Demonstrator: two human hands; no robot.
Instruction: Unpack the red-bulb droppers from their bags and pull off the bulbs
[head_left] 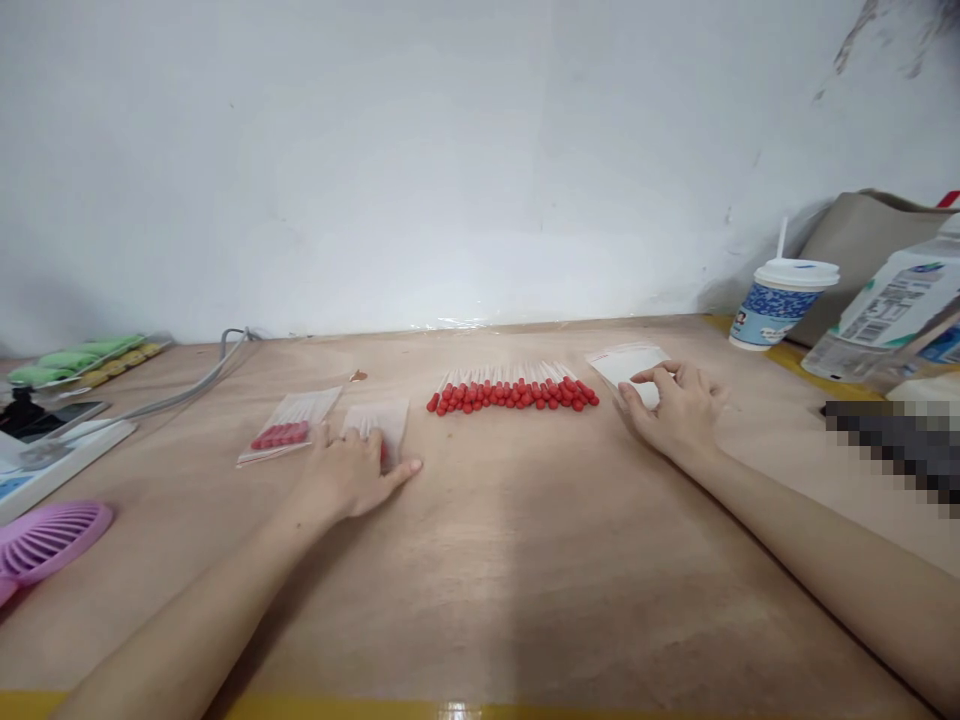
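Red-tipped white sticks point(514, 394) lie unbagged at twelve o'clock; at eleven, two translucent plastic bags point(320, 401) are filled, our left hand point(349, 475) spread over one. At one, our right hand point(682, 410) curls at flat whitish packets point(619, 364); whether pinching, we cannot tell.

We see a lidded cup point(772, 318) and a labelled bottle point(889, 315) far right, before a grey bag point(847, 238); far left, green items point(67, 362) and a grey cable point(191, 394); nearer left, a pink fan point(52, 545).

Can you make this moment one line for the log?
Left hand: on filled bag | Right hand: at flat bags, grip unclear | Red-tipped sticks: row between hands | Second filled bag: beside left hand
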